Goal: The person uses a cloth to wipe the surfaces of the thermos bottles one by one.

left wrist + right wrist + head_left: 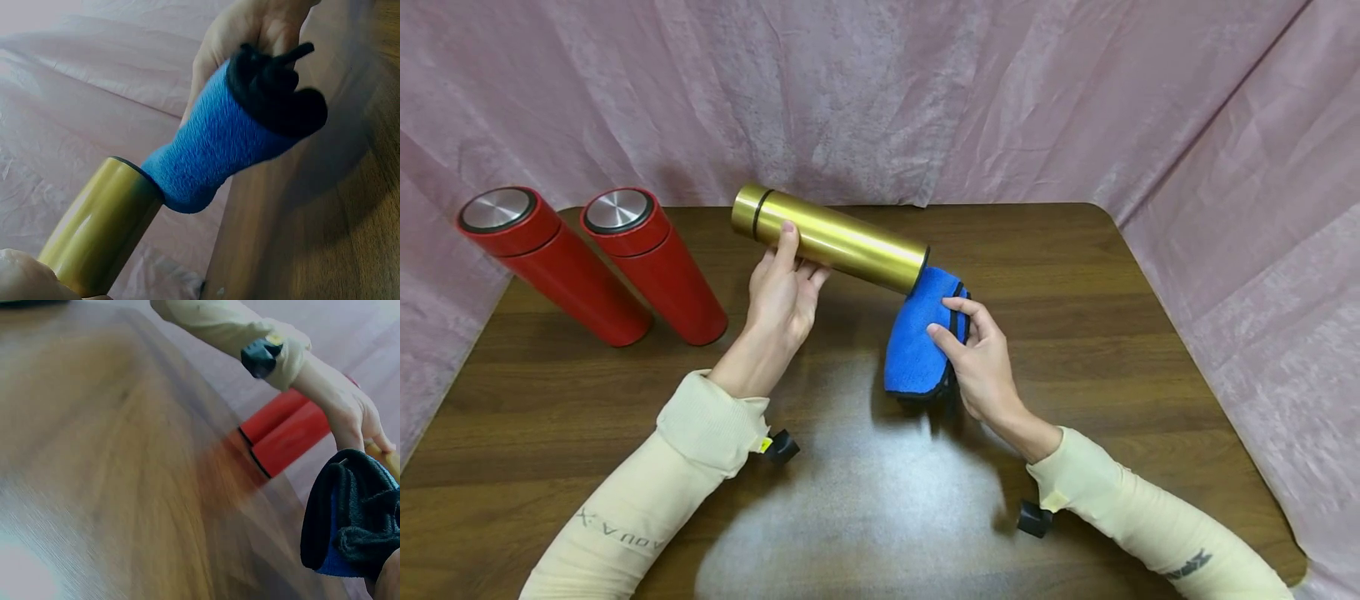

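Note:
My left hand (pixel 782 292) grips a gold thermos flask (pixel 842 242) around its middle, thumb on top. The flask is tilted nearly flat above the table, its lid end to the left and its base to the right. A folded blue cloth (pixel 917 342) with black edging is pinched between the thumb and fingers of my right hand (pixel 985 358). In the left wrist view the cloth (pixel 200 144) meets the base end of the flask (pixel 103 225). The right wrist view shows the cloth's dark folded layers (pixel 356 519) up close.
Two red thermos flasks (pixel 587 283) (pixel 662 275) with silver-topped lids stand side by side at the left of the brown wooden table (pixel 1112 375). A pink curtain (pixel 850 100) hangs behind the table and along its sides.

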